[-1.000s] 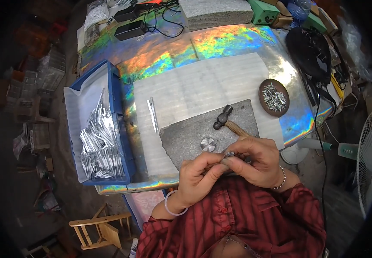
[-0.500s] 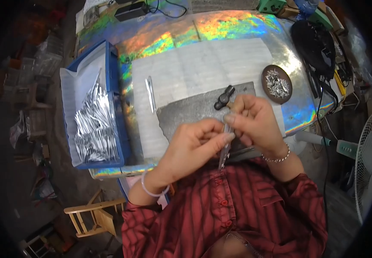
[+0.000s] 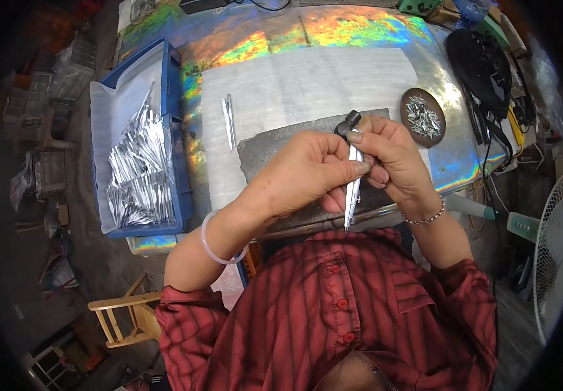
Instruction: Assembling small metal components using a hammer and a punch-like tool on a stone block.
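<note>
My left hand (image 3: pixel 311 166) pinches a slim silver metal piece (image 3: pixel 352 205) between thumb and fingers. The piece has narrow legs tapering toward my body, much like a drawing compass. At its upper end my right hand (image 3: pixel 392 153) is closed, with the thumb and fingertips on it. Both hands are above a dark grey slab (image 3: pixel 262 150) near the table's front edge. A small black hammer head (image 3: pixel 348 124) shows just beyond my fingertips; its handle is hidden behind my right hand. What lies inside the right fingers is partly covered.
A blue tray (image 3: pixel 187 189) at the left holds many silver metal parts (image 3: pixel 138 156). Two slim parts (image 3: pixel 229 122) lie on the white sheet (image 3: pixel 307 78). A brown dish (image 3: pixel 442 124) of tiny metal pieces stands right. Beyond it are a black bag (image 3: pixel 480 68) and a fan (image 3: pixel 555 260).
The view has shifted, so the table sits higher in the picture. The metal piece has turned and now shows its bright silver face. Both hands still hold it.
</note>
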The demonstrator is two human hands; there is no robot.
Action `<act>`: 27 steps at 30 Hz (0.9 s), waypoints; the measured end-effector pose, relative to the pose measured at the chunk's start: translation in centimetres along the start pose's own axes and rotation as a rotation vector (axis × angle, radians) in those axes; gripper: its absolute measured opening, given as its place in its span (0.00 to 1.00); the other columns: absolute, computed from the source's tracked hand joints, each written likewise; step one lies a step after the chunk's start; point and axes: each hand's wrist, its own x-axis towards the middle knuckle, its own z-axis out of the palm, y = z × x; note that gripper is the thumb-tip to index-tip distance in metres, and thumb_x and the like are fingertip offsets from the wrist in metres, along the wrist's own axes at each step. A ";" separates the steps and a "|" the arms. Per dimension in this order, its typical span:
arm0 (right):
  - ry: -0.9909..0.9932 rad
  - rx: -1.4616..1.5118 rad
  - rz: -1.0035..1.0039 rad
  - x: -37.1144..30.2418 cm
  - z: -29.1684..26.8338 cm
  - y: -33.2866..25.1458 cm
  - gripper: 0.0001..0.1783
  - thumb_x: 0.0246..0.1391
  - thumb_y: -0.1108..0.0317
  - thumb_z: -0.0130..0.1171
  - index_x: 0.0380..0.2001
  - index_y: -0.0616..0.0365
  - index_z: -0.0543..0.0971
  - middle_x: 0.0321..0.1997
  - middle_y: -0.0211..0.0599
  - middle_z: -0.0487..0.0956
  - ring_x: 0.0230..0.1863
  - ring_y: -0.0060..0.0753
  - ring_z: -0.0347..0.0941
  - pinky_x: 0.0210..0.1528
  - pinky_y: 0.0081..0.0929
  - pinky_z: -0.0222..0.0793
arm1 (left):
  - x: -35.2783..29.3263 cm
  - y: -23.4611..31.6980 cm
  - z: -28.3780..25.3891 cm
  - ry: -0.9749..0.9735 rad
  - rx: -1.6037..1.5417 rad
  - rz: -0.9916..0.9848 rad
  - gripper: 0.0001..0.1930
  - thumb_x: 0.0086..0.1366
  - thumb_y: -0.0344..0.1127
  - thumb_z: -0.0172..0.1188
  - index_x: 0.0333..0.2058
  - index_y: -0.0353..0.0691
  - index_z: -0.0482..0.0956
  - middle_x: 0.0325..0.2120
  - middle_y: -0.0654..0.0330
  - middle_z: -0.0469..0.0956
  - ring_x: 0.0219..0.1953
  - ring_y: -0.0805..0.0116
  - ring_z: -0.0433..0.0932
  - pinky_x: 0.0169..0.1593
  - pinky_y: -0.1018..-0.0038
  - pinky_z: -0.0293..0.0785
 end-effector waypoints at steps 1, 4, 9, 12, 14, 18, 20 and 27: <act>0.001 0.009 -0.004 0.0 0.0 0.1 0.12 0.50 0.69 0.58 0.18 0.56 0.69 0.14 0.24 0.67 0.08 0.10 0.55 0.07 0.11 0.46 | 0.1 0.0 0.0 -0.007 -0.014 -0.013 0.09 0.59 0.35 0.58 0.28 0.36 0.71 0.19 0.63 0.75 0.17 0.79 0.74 0.18 0.86 0.70; 0.012 0.022 -0.005 -0.1 0.0 0.1 0.11 0.50 0.69 0.58 0.18 0.55 0.69 0.14 0.24 0.67 0.08 0.10 0.56 0.07 0.11 0.47 | 0.3 0.0 -0.1 -0.022 -0.045 -0.033 0.09 0.59 0.35 0.59 0.26 0.37 0.70 0.19 0.62 0.75 0.16 0.79 0.74 0.18 0.86 0.71; 0.014 0.037 0.001 0.0 -0.2 0.3 0.11 0.50 0.69 0.58 0.18 0.54 0.69 0.15 0.24 0.67 0.08 0.10 0.56 0.07 0.10 0.48 | 0.7 -0.4 -0.4 -0.061 -0.101 -0.045 0.09 0.59 0.35 0.59 0.26 0.37 0.70 0.19 0.61 0.75 0.17 0.78 0.75 0.18 0.85 0.72; 0.038 0.045 0.001 0.0 -0.3 0.5 0.11 0.50 0.69 0.58 0.18 0.55 0.69 0.15 0.24 0.68 0.08 0.10 0.56 0.08 0.10 0.48 | 1.0 -0.5 -0.5 -0.070 -0.121 -0.041 0.09 0.59 0.35 0.59 0.26 0.37 0.70 0.19 0.61 0.75 0.17 0.78 0.75 0.18 0.85 0.72; 0.026 0.060 -0.005 -0.1 -0.4 0.4 0.11 0.50 0.69 0.58 0.18 0.55 0.69 0.15 0.25 0.68 0.09 0.10 0.56 0.08 0.10 0.48 | 1.0 -0.4 -0.3 -0.052 -0.118 -0.056 0.09 0.59 0.35 0.59 0.26 0.37 0.70 0.19 0.61 0.75 0.17 0.78 0.75 0.18 0.86 0.72; 0.045 0.048 -0.012 -0.1 -1.0 0.5 0.11 0.51 0.69 0.57 0.18 0.54 0.69 0.15 0.25 0.68 0.09 0.10 0.57 0.08 0.10 0.48 | 1.6 -0.5 0.0 -0.069 -0.117 -0.056 0.09 0.59 0.35 0.59 0.26 0.37 0.71 0.19 0.62 0.75 0.17 0.78 0.75 0.18 0.86 0.72; 0.058 0.055 -0.029 -0.3 -1.4 0.5 0.10 0.51 0.69 0.57 0.19 0.55 0.69 0.15 0.25 0.68 0.09 0.11 0.57 0.08 0.10 0.49 | 1.8 -0.3 0.4 -0.055 -0.090 -0.058 0.09 0.59 0.35 0.59 0.26 0.37 0.71 0.19 0.62 0.75 0.17 0.80 0.74 0.18 0.87 0.70; 0.032 -0.197 -0.175 -2.3 -3.9 -2.7 0.08 0.53 0.67 0.53 0.26 0.57 0.68 0.20 0.30 0.74 0.12 0.12 0.62 0.12 0.11 0.55 | 1.0 -0.3 2.1 0.040 0.073 0.114 0.06 0.60 0.31 0.56 0.31 0.34 0.72 0.24 0.63 0.75 0.25 0.77 0.75 0.27 0.83 0.72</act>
